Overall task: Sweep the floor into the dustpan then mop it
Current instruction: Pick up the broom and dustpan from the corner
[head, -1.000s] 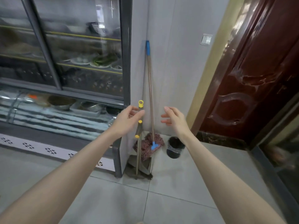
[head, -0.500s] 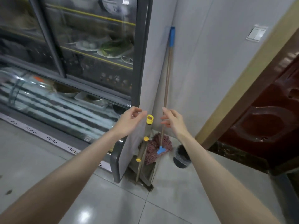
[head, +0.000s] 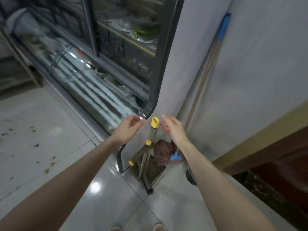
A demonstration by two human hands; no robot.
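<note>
- The left grip point(head: 130, 128) is held just to the left of the yellow-capped handle point(head: 155, 122). Its fingers are loosely curled and nothing is grasped.
- The right grip point(head: 173, 129) is held just to the right of the same cap. Its fingers are relaxed and extended, and nothing is grasped.
- The handle is seen standing between the two grips, in the narrow gap between the glass display fridge point(head: 106, 67) and the grey wall point(head: 260, 77).
- Two more yellow tips point(head: 148, 142) are seen lower on the poles. Which pole belongs to which tool cannot be told.
- The dustpan point(head: 153, 170) is set on the floor point(head: 50, 130) at the foot of these poles, with dark broom bristles point(head: 149, 190) showing in front of it.
- The reddish-brown mop head point(head: 162, 152) is found just beside the dustpan, partly covered by the right forearm. Its wooden shaft point(head: 200, 84) is leaned into the wall corner.
- The pale floor tiles are marked with dark and yellowish spots point(head: 47, 171) at the left.
</note>
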